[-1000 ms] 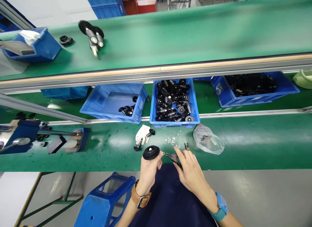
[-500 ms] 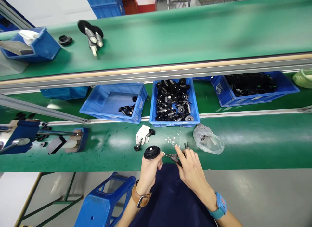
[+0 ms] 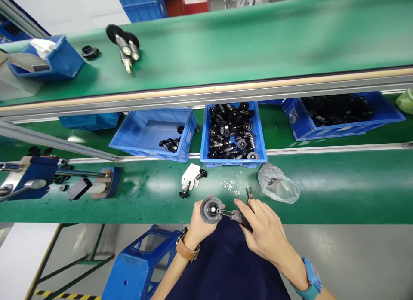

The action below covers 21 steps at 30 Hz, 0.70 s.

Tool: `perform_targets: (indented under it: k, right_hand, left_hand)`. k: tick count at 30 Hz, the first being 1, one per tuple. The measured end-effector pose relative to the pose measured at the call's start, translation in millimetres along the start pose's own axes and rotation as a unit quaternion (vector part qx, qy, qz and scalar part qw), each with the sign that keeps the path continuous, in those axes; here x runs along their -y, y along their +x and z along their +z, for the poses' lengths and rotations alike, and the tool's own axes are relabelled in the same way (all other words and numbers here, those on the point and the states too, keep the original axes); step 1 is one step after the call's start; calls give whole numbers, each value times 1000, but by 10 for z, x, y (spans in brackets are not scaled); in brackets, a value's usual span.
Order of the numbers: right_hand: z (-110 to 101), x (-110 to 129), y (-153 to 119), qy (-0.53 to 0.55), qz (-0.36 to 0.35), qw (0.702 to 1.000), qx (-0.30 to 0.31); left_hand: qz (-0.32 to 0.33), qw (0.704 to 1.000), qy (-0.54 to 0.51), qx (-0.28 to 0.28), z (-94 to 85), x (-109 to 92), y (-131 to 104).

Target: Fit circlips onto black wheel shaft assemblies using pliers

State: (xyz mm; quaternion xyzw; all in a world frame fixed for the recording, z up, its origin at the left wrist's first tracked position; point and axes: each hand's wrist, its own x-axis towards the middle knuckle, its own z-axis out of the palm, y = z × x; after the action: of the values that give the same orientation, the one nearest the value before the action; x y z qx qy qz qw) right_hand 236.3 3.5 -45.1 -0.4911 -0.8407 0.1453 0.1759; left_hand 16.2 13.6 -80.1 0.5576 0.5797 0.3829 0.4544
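Observation:
My left hand (image 3: 196,225) is wrapped round a part with a round grey-black disc (image 3: 206,217), its face turned up and a pale centre showing. Snap-ring pliers (image 3: 236,215) are gripped in my right hand (image 3: 266,227), their thin tips at the disc's centre. Whether a ring sits on the tips is too small to tell. Just beyond my right fingers another tool's jaws (image 3: 249,192) show, its rest hidden behind the hand. Several small pale rings (image 3: 229,185) lie scattered on the green bench. A white glove (image 3: 189,174) with two black shafted parts lies beyond my left hand.
A blue bin (image 3: 234,163) full of black parts and another blue bin (image 3: 142,123) with several parts stand behind. A clear plastic bag (image 3: 284,189) lies right. A clamping fixture (image 3: 35,177) stands left. A raised green belt (image 3: 226,50) crosses above; a blue stool (image 3: 129,270) is below.
My left hand has tipped the part so its disc face points up toward me. The pliers' tips have come from beside the part to the disc's centre.

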Motion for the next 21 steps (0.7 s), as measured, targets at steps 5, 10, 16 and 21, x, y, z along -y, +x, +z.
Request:
perform_targets:
  k: [5,10,16,21]
  right_hand:
    - [-107,5,57,-24,-33,999,12]
    - [-155,-61,75,-29,-45,998,15]
    - [-121,-124,69,-23,-8,999,25]
    - [-87,-75,74,-15,1,999,30]
  left_hand:
    - [35,997,1,73,-57,-58,34]
    - [18,991,-73,108,-62,-62,94]
    - [-31,995,-64,68,-11,44,109]
    - [-1,997,-47,57,-13,22,90]
